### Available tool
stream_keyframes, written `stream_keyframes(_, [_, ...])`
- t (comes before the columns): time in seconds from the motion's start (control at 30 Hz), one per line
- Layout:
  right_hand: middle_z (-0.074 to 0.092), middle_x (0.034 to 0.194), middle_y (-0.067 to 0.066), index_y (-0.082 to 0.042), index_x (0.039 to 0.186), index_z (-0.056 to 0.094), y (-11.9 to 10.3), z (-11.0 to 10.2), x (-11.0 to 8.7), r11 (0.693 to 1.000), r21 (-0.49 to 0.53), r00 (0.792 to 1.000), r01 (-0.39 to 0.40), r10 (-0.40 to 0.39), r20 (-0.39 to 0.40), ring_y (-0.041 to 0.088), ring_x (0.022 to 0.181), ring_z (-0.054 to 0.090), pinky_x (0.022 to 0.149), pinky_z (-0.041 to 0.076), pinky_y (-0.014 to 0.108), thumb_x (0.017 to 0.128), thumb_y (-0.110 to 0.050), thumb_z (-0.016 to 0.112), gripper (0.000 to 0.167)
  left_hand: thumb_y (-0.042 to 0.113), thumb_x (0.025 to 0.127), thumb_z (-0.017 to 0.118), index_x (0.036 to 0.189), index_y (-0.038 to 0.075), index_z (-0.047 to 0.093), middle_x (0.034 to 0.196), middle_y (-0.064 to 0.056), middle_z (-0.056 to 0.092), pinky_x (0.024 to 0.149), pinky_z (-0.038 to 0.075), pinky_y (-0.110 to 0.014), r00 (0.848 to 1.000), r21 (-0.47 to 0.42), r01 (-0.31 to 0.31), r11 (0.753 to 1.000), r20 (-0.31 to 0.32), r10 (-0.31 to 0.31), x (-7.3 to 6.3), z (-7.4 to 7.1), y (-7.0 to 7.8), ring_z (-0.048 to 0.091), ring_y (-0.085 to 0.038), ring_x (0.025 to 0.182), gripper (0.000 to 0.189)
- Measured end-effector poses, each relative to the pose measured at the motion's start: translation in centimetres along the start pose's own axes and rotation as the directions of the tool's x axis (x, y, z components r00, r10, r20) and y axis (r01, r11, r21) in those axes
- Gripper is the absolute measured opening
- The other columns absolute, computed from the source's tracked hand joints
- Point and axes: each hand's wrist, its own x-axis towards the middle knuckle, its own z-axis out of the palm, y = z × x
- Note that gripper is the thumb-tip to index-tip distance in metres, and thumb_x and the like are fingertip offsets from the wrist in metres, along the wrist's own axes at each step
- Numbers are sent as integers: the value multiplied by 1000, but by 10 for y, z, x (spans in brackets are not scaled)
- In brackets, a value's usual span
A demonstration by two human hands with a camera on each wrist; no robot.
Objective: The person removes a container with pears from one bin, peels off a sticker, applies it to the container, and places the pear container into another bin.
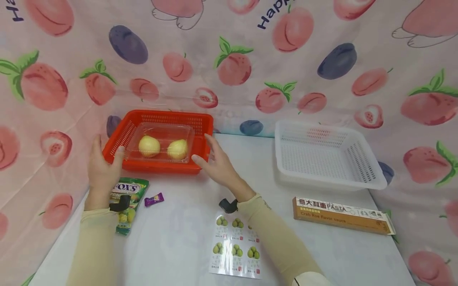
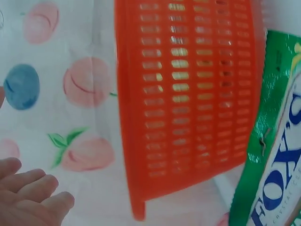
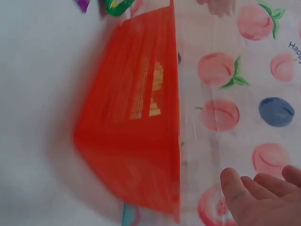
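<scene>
A red plastic basket (image 1: 161,166) stands at the back left of the table. Inside it lies a clear plastic box (image 1: 164,129) with two yellow round fruits (image 1: 149,146) in or under it; which of these I cannot tell. My left hand (image 1: 103,171) is raised at the basket's left front corner, fingers spread. Over by the right front corner is my right hand (image 1: 218,165), its fingers apart too. Neither hand holds anything. Both wrist views show the basket's slotted walls, with the left fingertips (image 2: 35,183) and right fingertips (image 3: 233,181) apart from them.
A green FOX'S candy bag (image 1: 130,198) lies under the left forearm, beside a small purple-wrapped candy (image 1: 154,199). A sticker sheet (image 1: 234,258) is partly beneath the right forearm. To the right are a white basket (image 1: 329,178) and a pasta box (image 1: 343,216). Printed cloth hangs behind.
</scene>
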Motion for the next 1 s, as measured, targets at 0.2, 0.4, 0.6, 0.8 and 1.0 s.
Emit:
stream_keyframes(0.2, [27,157,3,-17,155,22,-8,24,25,981,176,996,-85,82,23,22,140,31,104,40,39,93,-45,64,80,32,97,54,155,8,23,157,-9,27,115,19,-38,992,-49,107,993,-55,-109,6,-6,-15,25,-20,142,70])
stream_keyframes(0.4, [27,157,-2,-27,155,21,-8,43,45,959,171,974,-225,226,11,24,140,30,105,39,44,89,-55,63,83,32,98,52,157,10,18,160,-5,20,114,18,-32,969,-156,240,958,-21,-246,8,-10,-27,18,-10,143,71])
stream_keyframes(0.6, [26,157,-3,-32,156,18,-3,55,57,930,140,939,-340,344,-6,29,136,34,101,42,50,86,-63,62,88,37,99,49,158,12,13,161,-4,15,115,17,-35,937,-177,347,921,39,-346,10,-9,-35,15,-14,144,73])
stream_keyframes(0.8, [26,157,-7,-33,156,18,4,62,68,904,134,912,-406,411,-13,25,139,31,107,33,55,85,-64,61,89,44,100,46,158,16,5,162,-3,8,116,12,-35,895,-180,445,877,132,-427,11,-7,-43,10,-19,146,76])
stream_keyframes(1.0, [23,159,-5,-29,157,16,6,71,79,887,125,894,-444,448,-7,23,141,27,108,31,55,84,-62,64,94,49,100,43,158,16,-3,163,-7,0,114,15,-47,865,-162,490,857,211,-455,12,-4,-47,5,-28,146,81])
